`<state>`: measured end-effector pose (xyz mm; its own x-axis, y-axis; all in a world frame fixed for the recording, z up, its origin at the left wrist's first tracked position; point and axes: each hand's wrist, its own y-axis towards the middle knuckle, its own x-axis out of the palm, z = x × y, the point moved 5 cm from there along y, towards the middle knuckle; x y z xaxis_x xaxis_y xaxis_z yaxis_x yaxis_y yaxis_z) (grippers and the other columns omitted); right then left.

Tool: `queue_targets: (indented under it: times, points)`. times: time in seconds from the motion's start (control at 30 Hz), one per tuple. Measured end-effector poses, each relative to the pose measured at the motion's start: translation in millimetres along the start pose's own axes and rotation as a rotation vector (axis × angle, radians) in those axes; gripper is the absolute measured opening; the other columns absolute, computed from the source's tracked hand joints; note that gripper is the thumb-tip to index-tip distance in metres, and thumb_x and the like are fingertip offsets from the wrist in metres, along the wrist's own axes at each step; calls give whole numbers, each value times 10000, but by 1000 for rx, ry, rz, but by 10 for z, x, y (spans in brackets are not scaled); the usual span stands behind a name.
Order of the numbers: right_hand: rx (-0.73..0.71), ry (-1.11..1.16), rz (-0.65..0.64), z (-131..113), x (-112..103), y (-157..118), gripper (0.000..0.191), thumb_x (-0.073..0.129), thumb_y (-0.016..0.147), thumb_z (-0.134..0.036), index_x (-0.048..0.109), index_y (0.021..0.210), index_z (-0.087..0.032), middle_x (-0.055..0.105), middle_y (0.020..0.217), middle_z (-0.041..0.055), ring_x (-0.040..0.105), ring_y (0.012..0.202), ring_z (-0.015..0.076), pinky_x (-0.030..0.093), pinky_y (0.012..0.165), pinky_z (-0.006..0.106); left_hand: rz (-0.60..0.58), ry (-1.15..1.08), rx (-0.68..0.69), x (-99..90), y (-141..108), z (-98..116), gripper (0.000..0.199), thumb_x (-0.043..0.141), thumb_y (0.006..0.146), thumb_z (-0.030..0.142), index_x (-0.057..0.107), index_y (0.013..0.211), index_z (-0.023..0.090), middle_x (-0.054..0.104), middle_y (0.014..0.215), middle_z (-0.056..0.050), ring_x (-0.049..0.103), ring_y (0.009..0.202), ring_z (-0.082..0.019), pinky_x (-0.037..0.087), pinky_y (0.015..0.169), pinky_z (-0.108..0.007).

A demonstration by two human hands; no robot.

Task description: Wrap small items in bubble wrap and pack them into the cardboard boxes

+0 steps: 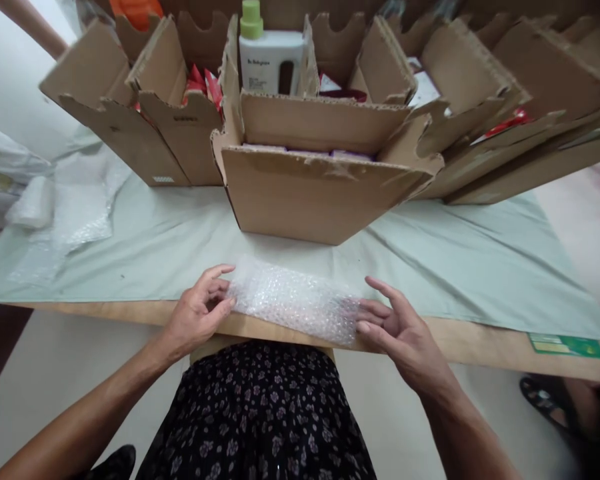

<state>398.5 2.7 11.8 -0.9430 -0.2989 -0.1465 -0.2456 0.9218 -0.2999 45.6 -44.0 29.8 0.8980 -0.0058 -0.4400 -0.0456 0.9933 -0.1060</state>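
Observation:
A strip of bubble wrap lies along the front edge of the table, folded or rolled into a long flat bundle. Whether anything is inside it I cannot make out. My left hand grips its left end, thumb in front and fingers curled behind. At the right end, my right hand pinches the wrap between thumb and fingers, with the index finger lifted off. Just beyond the wrap stands an open cardboard box with several purple-edged items partly showing inside.
Several open cardboard bins line the back. One holds a white bottle with a green cap; others hold red packets. More bubble wrap lies at left on the pale green cloth. A green card sits at the right edge.

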Motion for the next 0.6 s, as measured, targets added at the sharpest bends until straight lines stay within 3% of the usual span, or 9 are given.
queue_targets:
  times: [0.1,0.2,0.3,0.37,0.4,0.47,0.53,0.6]
  points:
    - [-38,-156,-122,1,45,-145,539,790,877,-530,697,1347,-284,767,1176,105,760,987,234,663,848,370,-122,101,103,51,-13,25,223,592,963,277,724,1130,211,738,960,-37,694,832,-148,549,742,-270]
    - [-183,-428,-176,-45,195,-237,260,682,967,-427,811,1138,-281,807,1081,78,772,979,241,668,861,390,-162,192,206,115,-21,55,210,552,982,196,762,982,201,763,948,-41,721,837,-152,552,725,-266]
    - [-366,-616,-208,-203,328,-278,269,557,1020,-256,815,1089,-289,820,993,34,781,910,205,668,814,346,-217,381,387,132,-62,252,243,528,987,125,758,952,194,753,843,-26,700,742,-149,550,678,-272]
    - [-577,-721,-180,-455,320,-301,310,539,1009,-175,803,1115,-298,810,963,22,771,861,190,653,741,307,-263,545,576,72,-108,527,243,534,997,113,752,933,199,720,783,-18,668,709,-157,552,673,-290]
    - [-704,-769,-127,-627,277,-314,340,542,1000,-146,792,1161,-310,805,989,24,767,880,192,647,745,308,-232,618,674,-2,-120,704,221,554,996,114,751,949,202,713,784,-20,663,722,-166,559,689,-303]
    - [-938,-860,82,-1028,129,-317,457,563,985,-102,732,1326,-355,794,1088,26,764,968,208,641,840,338,-16,736,836,-231,-90,1102,178,615,977,121,747,1054,211,729,880,-36,683,822,-191,583,769,-338]
    - [-1113,-958,384,-1449,-27,-260,591,635,956,-88,641,1457,-402,784,1168,12,763,1033,226,620,952,371,317,822,946,-480,22,1477,274,662,956,137,721,1207,230,738,1002,-42,698,943,-214,592,859,-379]
    - [-1249,-1011,623,-1830,-113,-112,589,710,920,-95,665,1426,-392,794,1157,-2,770,1038,244,603,996,396,569,860,1010,-641,241,1734,319,656,962,178,703,1272,239,739,1028,-30,703,1008,-226,584,918,-421]
